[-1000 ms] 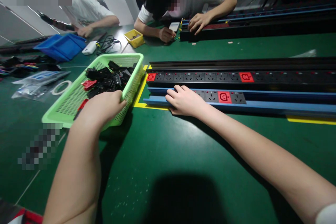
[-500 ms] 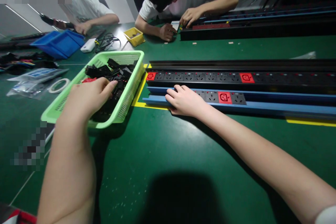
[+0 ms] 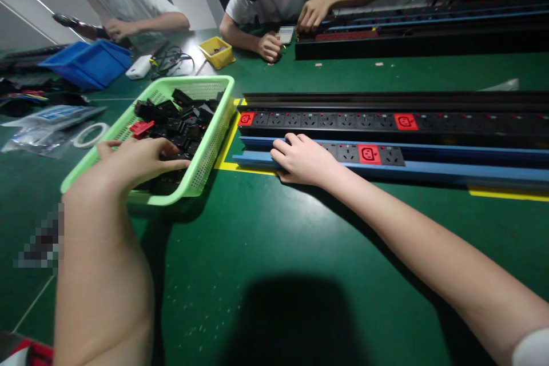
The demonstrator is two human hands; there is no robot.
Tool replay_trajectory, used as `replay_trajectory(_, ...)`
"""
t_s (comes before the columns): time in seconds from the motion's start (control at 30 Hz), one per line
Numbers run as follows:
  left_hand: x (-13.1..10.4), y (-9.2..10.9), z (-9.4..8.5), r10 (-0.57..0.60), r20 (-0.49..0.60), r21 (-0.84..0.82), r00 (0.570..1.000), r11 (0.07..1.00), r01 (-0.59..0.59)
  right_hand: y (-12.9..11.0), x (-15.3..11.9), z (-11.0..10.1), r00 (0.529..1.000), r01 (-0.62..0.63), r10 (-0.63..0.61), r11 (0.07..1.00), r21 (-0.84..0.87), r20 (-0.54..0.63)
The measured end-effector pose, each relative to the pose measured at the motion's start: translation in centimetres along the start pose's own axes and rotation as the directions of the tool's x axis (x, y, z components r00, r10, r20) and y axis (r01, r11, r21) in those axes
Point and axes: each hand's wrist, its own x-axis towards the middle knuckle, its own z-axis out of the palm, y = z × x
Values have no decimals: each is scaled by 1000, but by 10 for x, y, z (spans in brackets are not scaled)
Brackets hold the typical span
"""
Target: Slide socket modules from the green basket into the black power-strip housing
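My left hand [image 3: 132, 166] reaches into a light green plastic basket [image 3: 171, 200] full of black socket modules [image 3: 189, 120]. Its thumb and index finger are apart above the modules; the other fingertips are partly hidden. One red module [image 3: 141, 128] lies just beyond the knuckles. My right hand [image 3: 302, 160] is closed over a blue metal channel [image 3: 450, 171] near its left end, fingers over the top and thumb at the front edge. What lies under the palm is hidden. Right of that hand, black socket modules [image 3: 348, 153] and a red one [image 3: 369, 154] sit in the channel.
Behind the blue channel lies a black power strip [image 3: 326, 120] with black and red sockets. Yellow tape [image 3: 227, 148] marks the green table. A blue bin [image 3: 94, 63], yellow tray [image 3: 217, 52] and tape roll [image 3: 91, 135] stand left. Two co-workers sit across the table.
My left hand has shifted slightly left and down in the basket, its thumb now stretched further out, and the red module shows more. My right hand stays on the blue channel.
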Motion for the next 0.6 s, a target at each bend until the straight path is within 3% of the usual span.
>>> replay_trajectory(0.2, 15, -15, 21, 138, -197, -45, 971, 988, -150, 0, 0, 0, 1000, -3, 3, 1000, 0, 7)
replay_trajectory(0.27, 18, -16, 22, 129, -228, -62, 965, 987, -147, 0, 0, 0, 1000, -2, 2, 1000, -2, 3)
replay_trajectory(0.43, 7, 0, 2, -36, -182, -104, 983, 994, 17, 0, 0, 0, 1000, -2, 2, 1000, -8, -3)
replay_trajectory(0.6, -18, 21, -29, -129, -308, -165, 943, 983, 80, 0, 0, 0, 1000, -4, 4, 1000, -7, -3)
